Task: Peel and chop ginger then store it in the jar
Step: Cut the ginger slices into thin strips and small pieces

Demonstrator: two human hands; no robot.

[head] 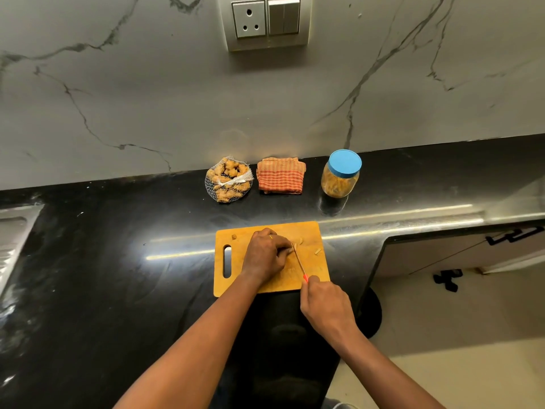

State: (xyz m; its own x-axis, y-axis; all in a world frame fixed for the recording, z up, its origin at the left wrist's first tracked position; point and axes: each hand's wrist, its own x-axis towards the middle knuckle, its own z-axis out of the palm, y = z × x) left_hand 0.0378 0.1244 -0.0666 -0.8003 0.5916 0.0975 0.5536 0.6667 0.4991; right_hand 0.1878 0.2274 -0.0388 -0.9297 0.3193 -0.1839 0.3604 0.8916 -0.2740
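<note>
The black counter (118,261) fills the lower half of the frame. The yellow board (306,231) lies in the middle. My left hand (264,255) and right hand (326,305) are over it. The jar (340,175), blue lid on, stands above the board, to the right. My right hand grips the thin knife (299,261). My left fingers pinch the small ginger piece (290,250) right by the blade.

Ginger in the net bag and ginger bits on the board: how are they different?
The ginger in the white net bag is whole knobbly roots bundled together; the small tan ginger bits are cut pieces lying loose. The bagged ginger sits at the back of the black counter; the bits lie on the yellow wooden chopping board. Nobody touches the bag; the left hand holds a bit beside the orange-handled knife in the right hand. Both are tan-yellow.
</note>
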